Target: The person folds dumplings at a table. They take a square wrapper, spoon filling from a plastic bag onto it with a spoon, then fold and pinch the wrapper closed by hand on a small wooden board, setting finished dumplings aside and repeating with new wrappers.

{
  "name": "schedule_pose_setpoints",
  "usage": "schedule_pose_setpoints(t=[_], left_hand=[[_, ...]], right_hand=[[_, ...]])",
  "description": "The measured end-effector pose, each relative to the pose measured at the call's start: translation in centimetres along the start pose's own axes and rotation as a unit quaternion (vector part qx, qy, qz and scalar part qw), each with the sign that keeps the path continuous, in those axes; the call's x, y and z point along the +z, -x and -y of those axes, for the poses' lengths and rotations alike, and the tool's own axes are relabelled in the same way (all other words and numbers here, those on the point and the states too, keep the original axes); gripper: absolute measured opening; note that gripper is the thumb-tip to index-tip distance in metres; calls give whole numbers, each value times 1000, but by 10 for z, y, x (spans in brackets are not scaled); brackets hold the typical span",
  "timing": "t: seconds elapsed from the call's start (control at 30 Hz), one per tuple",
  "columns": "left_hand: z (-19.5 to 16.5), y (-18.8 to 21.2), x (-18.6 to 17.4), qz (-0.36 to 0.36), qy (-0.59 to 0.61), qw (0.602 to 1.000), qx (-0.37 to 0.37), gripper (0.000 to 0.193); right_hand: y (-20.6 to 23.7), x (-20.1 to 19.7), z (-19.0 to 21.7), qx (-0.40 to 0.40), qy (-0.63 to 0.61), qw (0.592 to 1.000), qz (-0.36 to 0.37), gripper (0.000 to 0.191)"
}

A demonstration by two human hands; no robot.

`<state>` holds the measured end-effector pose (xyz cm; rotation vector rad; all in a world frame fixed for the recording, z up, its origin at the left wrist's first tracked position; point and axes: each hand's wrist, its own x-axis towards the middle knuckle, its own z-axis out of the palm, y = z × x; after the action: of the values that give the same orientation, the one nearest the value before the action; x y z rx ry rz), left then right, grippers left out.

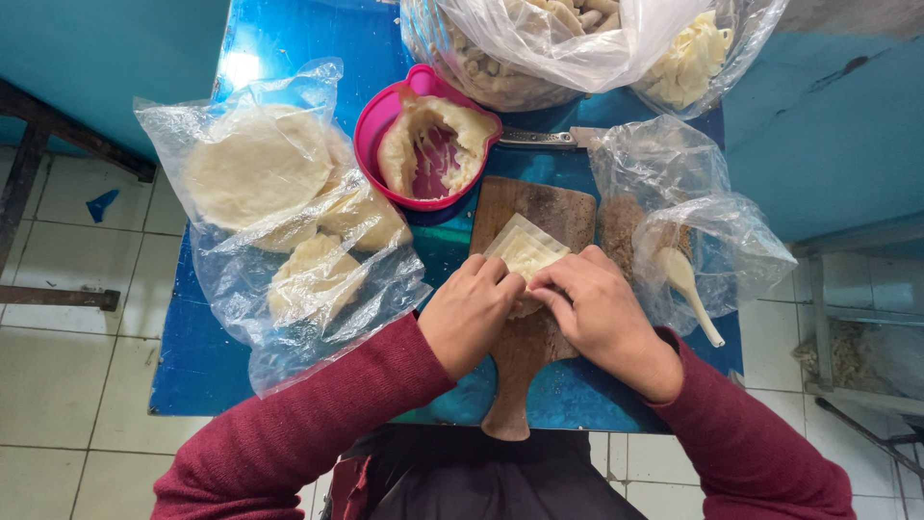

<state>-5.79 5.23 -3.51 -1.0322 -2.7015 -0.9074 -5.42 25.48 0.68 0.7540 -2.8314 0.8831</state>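
A pale square dough wrapper (526,247) lies on a brown wooden cutting board (539,208) on a small blue table (289,39). My left hand (469,310) and my right hand (595,306) both press on the near edge of the wrapper, fingertips curled over it and touching each other. The near part of the wrapper is hidden under my fingers. Both arms wear dark red sleeves.
A pink bowl (375,123) with dough paste sits behind the board. A clear bag of round dough sheets (260,173) lies at left. A bag with a white spoon (685,279) is at right. A knife (539,139) and big bags of rolled pieces (539,48) are at the back.
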Motion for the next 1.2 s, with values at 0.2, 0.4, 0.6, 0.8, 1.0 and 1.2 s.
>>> schedule_pose_setpoints(t=[0.2,0.4,0.6,0.8,1.0,1.2], left_hand=[[1,-1,2,-6,-10,1000,-1,20],[1,-2,5,-40,-45,998,7,14],[1,-3,1,-46,-11,999,-8,15],[3,-5,-1,-48,3,999,-2,14],[5,-6,6,-49,-24,998,-3,10],[6,-7,10,-68,-68,995,18,13]], right_hand=[[3,1,7,-25,52,998,-38,7],[3,5,9,-31,73,995,-64,12],[4,3,10,-44,76,996,-32,14],[2,6,10,-39,80,996,-30,13],[3,12,8,-36,101,993,-57,12],[1,14,8,-36,112,988,-98,11]])
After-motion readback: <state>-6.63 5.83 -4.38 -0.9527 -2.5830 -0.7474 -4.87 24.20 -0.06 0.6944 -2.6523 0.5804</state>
